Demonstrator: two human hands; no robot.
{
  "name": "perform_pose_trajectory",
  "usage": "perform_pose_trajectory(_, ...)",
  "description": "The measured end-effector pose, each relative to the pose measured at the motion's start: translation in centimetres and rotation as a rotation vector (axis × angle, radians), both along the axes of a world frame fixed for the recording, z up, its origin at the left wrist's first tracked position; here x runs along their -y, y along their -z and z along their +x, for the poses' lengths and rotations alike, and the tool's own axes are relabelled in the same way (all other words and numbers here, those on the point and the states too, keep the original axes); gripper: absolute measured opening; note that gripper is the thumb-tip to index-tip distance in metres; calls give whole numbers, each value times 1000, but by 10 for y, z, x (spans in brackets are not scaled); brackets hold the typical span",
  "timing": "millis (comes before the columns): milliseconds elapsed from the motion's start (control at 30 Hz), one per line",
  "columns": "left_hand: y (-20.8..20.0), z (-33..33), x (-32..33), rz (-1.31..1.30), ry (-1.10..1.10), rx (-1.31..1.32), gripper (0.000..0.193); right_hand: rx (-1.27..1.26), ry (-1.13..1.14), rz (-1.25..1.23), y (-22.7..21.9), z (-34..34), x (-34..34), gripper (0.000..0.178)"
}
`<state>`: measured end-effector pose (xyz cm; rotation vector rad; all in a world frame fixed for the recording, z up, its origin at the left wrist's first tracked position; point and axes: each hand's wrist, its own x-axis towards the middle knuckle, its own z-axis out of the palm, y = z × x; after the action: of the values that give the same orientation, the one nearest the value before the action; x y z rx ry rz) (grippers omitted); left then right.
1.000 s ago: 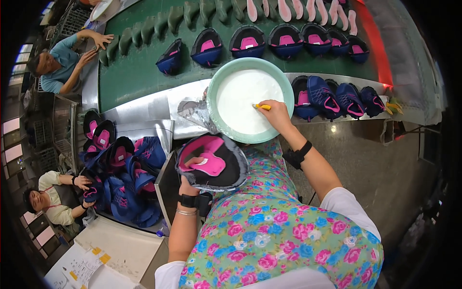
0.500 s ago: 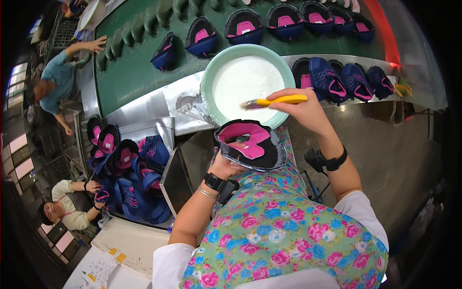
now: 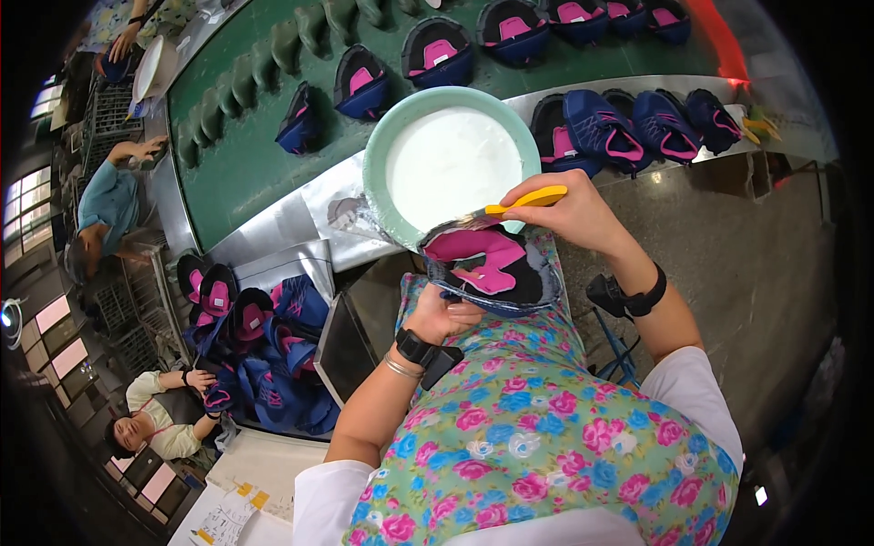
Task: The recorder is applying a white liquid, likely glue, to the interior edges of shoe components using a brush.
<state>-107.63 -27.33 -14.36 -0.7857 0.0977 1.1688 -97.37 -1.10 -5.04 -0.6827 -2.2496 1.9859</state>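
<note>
Bristles (image 3: pixel 468 220) sit at the top-left rim of the shoe upper (image 3: pixel 499 270), near the middle of the frame; from my remote seat I cannot tell whether they touch it or hover just over it. That is the relation I am watching. The brush (image 3: pixel 494 209) slants from its yellow handle (image 3: pixel 546 195) on the right down to its tip on the left, while the shoe piece has its long axis the other way, top left to lower right, its pink and black inside turned toward me.

I see the right hand (image 3: pixel 583 214) pinched around the handle; the piece lies below it and to its left. The left hand (image 3: pixel 444 314) is the nearer one, clamped on the lower-left edge, with what looks like a digit showing through the opening.

Just above the piece I have the pale green basin (image 3: pixel 376 177) of white liquid (image 3: pixel 455 159). More blue uppers (image 3: pixel 439 56) line the green belt (image 3: pixel 246 182) at the top, and a pile of shoe pieces (image 3: pixel 273 391) sits lower left.
</note>
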Motion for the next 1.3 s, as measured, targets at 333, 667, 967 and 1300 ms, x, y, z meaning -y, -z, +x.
perform_pose_trajectory(333, -22, -7, 3, -135, -80, -56, 46, 85, 29, 103, 13, 7, -2, 19)
perform_pose_trajectory(667, -20, -24, 37, 57, -214, -225, 22, 62, -36, 298, 13, -33, 19, 27)
perform_pose_trajectory(967, -42, -70, 82, -260, -365, -1030, 37, 81, 231, -26, 21, -94, 15, 33)
perform_pose_trajectory(1300, 62, -276, 152, -493, -747, -1390, 66, -68, 551, -178, 10, -120, 73, 26)
